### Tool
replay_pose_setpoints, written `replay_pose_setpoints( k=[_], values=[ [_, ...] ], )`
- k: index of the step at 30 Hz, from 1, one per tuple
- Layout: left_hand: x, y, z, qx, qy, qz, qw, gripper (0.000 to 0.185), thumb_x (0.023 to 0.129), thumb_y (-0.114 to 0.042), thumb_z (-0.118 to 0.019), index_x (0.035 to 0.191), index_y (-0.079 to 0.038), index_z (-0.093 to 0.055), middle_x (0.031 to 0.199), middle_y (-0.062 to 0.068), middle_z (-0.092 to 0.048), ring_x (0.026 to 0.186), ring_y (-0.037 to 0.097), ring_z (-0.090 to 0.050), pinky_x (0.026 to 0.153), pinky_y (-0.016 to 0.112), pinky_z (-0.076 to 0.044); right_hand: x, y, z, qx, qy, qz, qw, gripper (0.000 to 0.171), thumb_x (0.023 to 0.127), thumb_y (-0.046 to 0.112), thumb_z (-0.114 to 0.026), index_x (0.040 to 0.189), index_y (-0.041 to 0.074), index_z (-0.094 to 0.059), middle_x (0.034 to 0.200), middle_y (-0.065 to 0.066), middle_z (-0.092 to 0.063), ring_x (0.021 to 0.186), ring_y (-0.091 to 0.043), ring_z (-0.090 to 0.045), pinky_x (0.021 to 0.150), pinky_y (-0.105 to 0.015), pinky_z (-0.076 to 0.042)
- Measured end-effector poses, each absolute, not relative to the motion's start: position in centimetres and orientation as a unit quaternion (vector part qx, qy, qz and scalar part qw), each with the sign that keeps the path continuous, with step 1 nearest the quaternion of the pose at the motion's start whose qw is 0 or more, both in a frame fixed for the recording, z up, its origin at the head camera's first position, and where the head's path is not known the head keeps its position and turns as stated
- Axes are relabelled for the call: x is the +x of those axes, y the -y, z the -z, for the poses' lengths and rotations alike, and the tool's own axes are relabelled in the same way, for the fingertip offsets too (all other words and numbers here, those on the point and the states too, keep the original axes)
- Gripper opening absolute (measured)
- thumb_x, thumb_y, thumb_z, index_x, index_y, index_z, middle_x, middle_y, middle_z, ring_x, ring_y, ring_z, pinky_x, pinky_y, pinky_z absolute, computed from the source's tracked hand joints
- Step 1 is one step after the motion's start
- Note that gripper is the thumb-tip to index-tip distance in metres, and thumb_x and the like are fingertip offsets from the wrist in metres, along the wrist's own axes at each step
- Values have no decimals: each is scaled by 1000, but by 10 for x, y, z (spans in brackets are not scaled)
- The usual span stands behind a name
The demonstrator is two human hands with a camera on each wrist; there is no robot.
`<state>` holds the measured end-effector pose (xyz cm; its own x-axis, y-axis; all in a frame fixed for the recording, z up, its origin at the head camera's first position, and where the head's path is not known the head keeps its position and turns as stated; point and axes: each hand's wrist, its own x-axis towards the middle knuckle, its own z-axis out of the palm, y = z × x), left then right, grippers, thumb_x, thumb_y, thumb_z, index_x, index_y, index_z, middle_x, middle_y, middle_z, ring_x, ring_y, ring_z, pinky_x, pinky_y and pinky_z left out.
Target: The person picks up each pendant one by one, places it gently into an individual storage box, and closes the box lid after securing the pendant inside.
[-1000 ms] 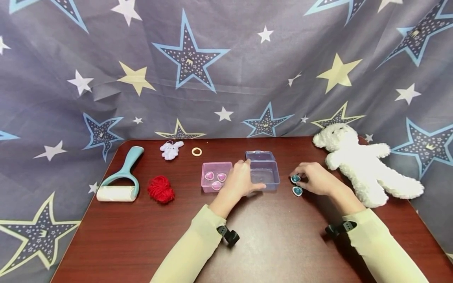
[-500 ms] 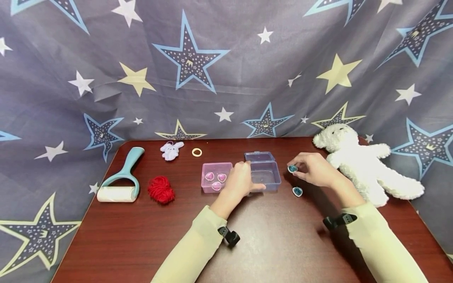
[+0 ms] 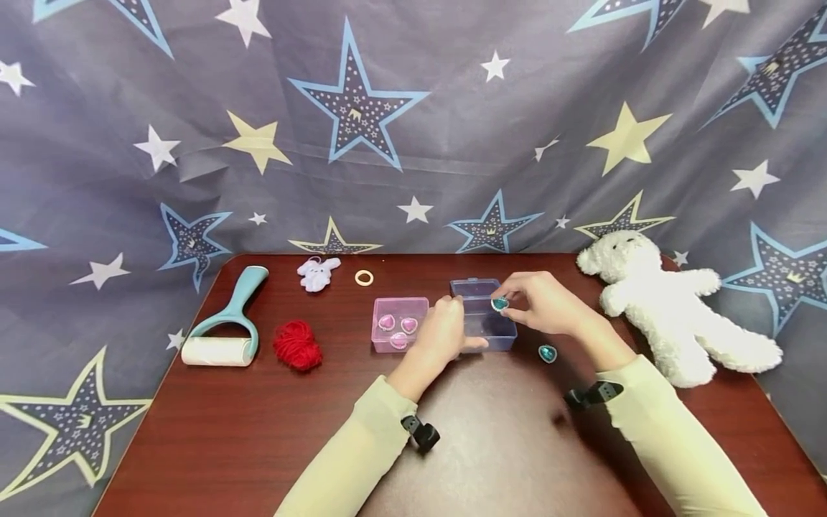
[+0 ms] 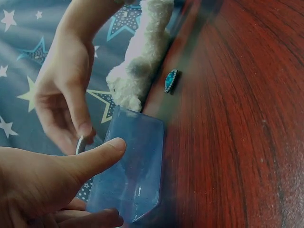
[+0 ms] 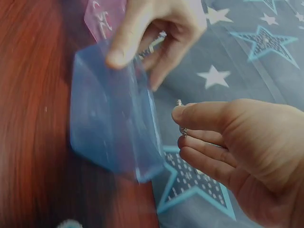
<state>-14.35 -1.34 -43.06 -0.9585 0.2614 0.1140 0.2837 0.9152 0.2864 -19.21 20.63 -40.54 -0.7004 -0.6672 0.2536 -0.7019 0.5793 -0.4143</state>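
Between thumb and fingers, my right hand (image 3: 545, 301) pinches a teal heart-shaped gem (image 3: 500, 304) with a pale beaded rim. It is above the open blue plastic box (image 3: 494, 343), whose lid (image 3: 474, 288) is folded back. My left hand (image 3: 442, 327) grips the box at its left side, the thumb (image 4: 102, 156) lying along the front wall. A second teal gem (image 3: 547, 353) rests on the table, right of the box. Close by on the left stands a pink plastic box (image 3: 381, 346) with three pink heart gems (image 3: 398, 340) in it, partly behind my left hand.
A white plush bear (image 3: 672, 309) lies at the right. Leftward are a red yarn ball (image 3: 297, 346), a lint roller (image 3: 229, 323) with a blue handle, a small white plush toy (image 3: 318, 274) and a cream ring (image 3: 364, 278). A star-patterned cloth (image 3: 413, 143) hangs behind the table.
My right hand has lifted one teal gem off the table and carried it left over the blue box. The left hand has stayed at the box.
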Motion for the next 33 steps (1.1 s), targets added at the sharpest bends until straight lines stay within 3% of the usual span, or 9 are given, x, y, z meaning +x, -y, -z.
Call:
replay_pose_setpoints(
  k=[8,20,27,33],
  values=[
    [-145,8,432,-147,979,137,34,86,71,-60,-95,123,4,-71,106,16,-75,93,31,-79,82,38,-65,-194,-184,418,404,885,-232,14,23,87,5,-86,109,9,-81,100,-1,-78,88,-17,-74,79,-39,-62],
    [-144,17,436,-149,979,132,45,83,71,-60,-95,121,1,-71,104,14,-75,95,28,-78,82,37,-65,-195,-162,427,465,859,-211,36,21,82,0,-87,99,9,-81,93,-2,-77,86,-21,-72,78,-38,-61],
    [-144,19,436,-145,977,152,41,75,69,-57,-98,114,-2,-72,102,12,-75,93,28,-78,81,37,-65,-195,-155,428,474,859,-190,28,20,83,3,-88,101,11,-81,94,-2,-78,87,-20,-73,79,-36,-61],
    [-145,18,436,-156,973,161,44,78,70,-56,-97,117,0,-72,105,14,-75,98,28,-78,84,37,-65,-198,-157,427,470,863,-183,29,20,83,4,-88,101,8,-82,95,-4,-79,88,-20,-73,79,-37,-62]
  ],
)
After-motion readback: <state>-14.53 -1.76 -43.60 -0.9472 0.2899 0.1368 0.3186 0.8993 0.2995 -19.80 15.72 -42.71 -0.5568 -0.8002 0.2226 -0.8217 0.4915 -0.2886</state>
